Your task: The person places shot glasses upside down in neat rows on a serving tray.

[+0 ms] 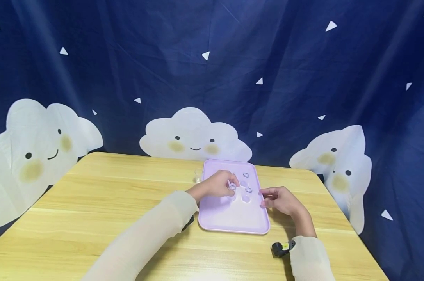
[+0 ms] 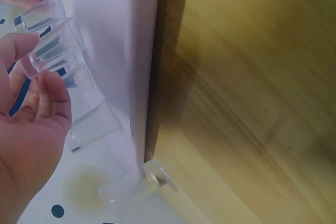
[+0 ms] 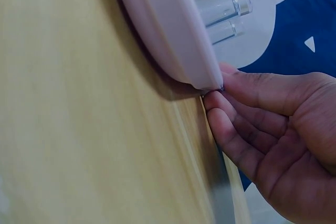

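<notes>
A lilac tray (image 1: 233, 219) lies on the wooden table with several small clear glasses standing on it, among them one glass (image 1: 248, 190) to the right of my left hand (image 1: 220, 184). That hand reaches over the tray's left side and pinches the rim of a clear glass (image 2: 62, 40) between thumb and fingers. Another glass (image 2: 95, 125) stands beside it on the tray. At the tray's right edge, my right hand (image 3: 283, 129) grips the rim, thumb above and fingers below. The held glass's base is hard to make out.
Just outside the tray's left edge, another clear glass (image 1: 198, 175) stands on the wooden table (image 1: 127, 187). A dark blue curtain (image 1: 212, 78) with white clouds and triangles hangs behind the table. A black wrist camera (image 1: 279, 249) sits by the right sleeve.
</notes>
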`<action>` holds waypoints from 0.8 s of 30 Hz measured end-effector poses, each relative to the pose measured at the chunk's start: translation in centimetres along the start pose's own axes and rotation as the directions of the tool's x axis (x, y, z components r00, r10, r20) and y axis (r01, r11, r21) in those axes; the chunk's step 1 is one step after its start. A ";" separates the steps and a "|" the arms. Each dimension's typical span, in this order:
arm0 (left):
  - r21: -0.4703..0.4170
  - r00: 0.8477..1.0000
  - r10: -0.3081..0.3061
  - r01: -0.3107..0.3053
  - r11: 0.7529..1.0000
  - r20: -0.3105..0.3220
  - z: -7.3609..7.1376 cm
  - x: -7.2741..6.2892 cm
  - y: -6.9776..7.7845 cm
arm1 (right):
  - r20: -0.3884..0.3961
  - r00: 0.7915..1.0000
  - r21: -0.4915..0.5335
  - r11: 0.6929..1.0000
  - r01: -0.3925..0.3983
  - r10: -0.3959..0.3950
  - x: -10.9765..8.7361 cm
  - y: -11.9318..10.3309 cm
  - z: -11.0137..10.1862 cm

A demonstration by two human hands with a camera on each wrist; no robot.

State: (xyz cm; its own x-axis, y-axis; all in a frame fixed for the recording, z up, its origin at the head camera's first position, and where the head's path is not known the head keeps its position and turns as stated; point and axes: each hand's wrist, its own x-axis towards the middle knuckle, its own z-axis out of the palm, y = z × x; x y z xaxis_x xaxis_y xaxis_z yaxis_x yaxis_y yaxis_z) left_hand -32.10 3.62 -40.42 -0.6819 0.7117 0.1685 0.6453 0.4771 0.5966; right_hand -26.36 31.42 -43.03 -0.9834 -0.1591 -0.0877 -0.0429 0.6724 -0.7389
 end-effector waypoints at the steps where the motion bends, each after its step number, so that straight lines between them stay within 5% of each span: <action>1: 0.005 1.000 0.002 -0.002 1.000 0.002 0.1 0.1 0.0 | 0.001 1.000 0.004 1.000 0.003 -0.003 0.0 0.0 0.0; 12: 0.007 1.000 0.003 -0.003 1.000 0.022 0.2 0.2 -0.2 | 0.011 0.999 0.024 0.999 0.032 -0.032 0.0 0.1 -0.1; 24: 0.028 0.999 -0.010 0.011 1.000 -0.032 -3.7 -1.2 -1.1 | 0.003 1.000 0.010 1.000 0.017 -0.017 -0.2 -0.1 -0.1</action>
State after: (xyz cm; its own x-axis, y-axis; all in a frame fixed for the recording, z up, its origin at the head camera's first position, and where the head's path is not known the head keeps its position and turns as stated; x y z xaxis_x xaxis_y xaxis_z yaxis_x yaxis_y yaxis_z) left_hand -33.24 0.31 -38.33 -0.6989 0.6901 0.1880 0.6473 0.4986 0.5765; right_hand -26.17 31.44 -42.93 -0.9819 -0.1729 -0.0771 -0.0579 0.6622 -0.7471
